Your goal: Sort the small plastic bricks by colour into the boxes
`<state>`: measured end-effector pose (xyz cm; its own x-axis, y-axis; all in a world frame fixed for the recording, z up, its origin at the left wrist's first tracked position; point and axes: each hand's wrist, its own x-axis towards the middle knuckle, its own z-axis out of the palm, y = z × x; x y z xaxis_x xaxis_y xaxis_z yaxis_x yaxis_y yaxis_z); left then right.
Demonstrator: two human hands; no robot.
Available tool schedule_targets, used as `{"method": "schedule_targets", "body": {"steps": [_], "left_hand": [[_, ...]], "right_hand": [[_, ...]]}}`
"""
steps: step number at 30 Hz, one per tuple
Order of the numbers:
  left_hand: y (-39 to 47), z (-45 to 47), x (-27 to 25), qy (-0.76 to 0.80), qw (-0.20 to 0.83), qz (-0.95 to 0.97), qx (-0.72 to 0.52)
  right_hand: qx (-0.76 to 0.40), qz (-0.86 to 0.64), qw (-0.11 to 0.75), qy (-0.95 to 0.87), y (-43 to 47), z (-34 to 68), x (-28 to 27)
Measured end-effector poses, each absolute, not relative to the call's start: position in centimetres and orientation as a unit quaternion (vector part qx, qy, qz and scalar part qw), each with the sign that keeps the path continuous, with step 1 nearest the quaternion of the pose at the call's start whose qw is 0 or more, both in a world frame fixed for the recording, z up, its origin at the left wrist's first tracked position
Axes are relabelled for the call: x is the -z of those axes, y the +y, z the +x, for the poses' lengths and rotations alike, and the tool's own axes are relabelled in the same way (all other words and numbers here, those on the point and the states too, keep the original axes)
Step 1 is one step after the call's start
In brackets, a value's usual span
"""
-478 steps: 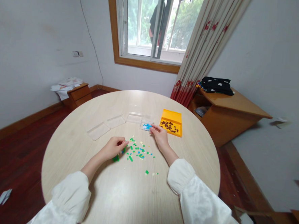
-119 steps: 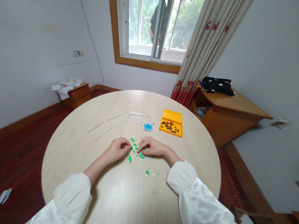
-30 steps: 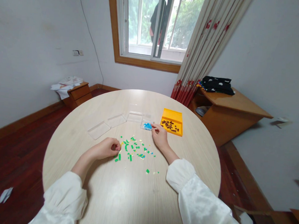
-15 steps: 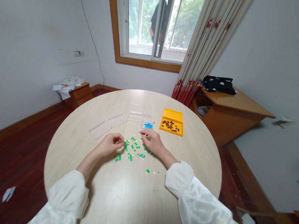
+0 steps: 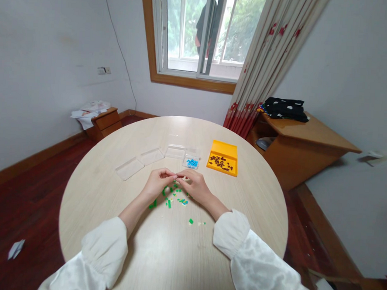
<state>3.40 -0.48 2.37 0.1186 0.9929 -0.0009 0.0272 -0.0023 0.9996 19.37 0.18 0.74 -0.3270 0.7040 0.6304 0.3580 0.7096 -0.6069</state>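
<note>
My left hand (image 5: 159,183) and my right hand (image 5: 194,184) meet at their fingertips over the middle of the round table (image 5: 160,252). Both are closed in a pinch; whatever lies between the fingers is too small or hidden to name. Beneath them are scattered small green building bricks (image 5: 169,203), partly covered by the hands. A little cluster of blue and yellow bricks (image 5: 184,202) lies just below my right hand. Nearer to me is a lone green brick (image 5: 191,221) with tiny pale pieces beside it.
Behind the hands, a small clear box (image 5: 191,161) holds blue bricks. Clear trays (image 5: 129,169) stand to its left. An open yellow case (image 5: 224,147) with dark brown pieces is at the right. A wooden cabinet (image 5: 315,132) stands beyond the table's right side.
My left hand has moved right and slightly up, so its fingertips now touch those of my right hand. My right hand has shifted only a little.
</note>
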Motion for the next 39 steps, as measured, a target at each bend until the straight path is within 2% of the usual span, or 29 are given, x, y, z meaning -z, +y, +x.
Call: {"method": "schedule_targets", "body": {"steps": [8,12,16,22,27,34,39], "left_hand": [[0.7,4.7,-1.5,0.495,0.482,0.563,-0.453],[-0.1,4.7,-1.0,0.501,0.397,0.665,-0.385],[-1.4,4.3,-1.2,0.443,0.314,0.776,-0.322],[-2.2,3.8,-1.4,0.363,0.297,0.851,-0.237],[-2.4,3.7,-1.3,0.35,0.288,0.865,-0.217],[-2.4,3.8,-1.5,0.358,0.282,0.861,-0.224],[-2.5,3.8,-1.7,0.355,0.28,0.864,-0.222]], "right_hand": [[-0.165,-0.388,0.499,-0.757,0.9,20.0,-0.6],[-0.158,-0.437,0.514,-0.721,1.7,20.7,-0.4],[-0.162,-0.481,0.53,-0.679,2.9,21.6,0.3],[-0.184,-0.527,0.546,-0.625,4.2,22.5,1.0],[-0.2,-0.545,0.554,-0.596,5.0,23.0,1.7],[-0.197,-0.614,0.493,-0.585,5.6,23.4,2.1],[-0.194,-0.612,0.48,-0.598,5.6,23.4,2.0]]}}
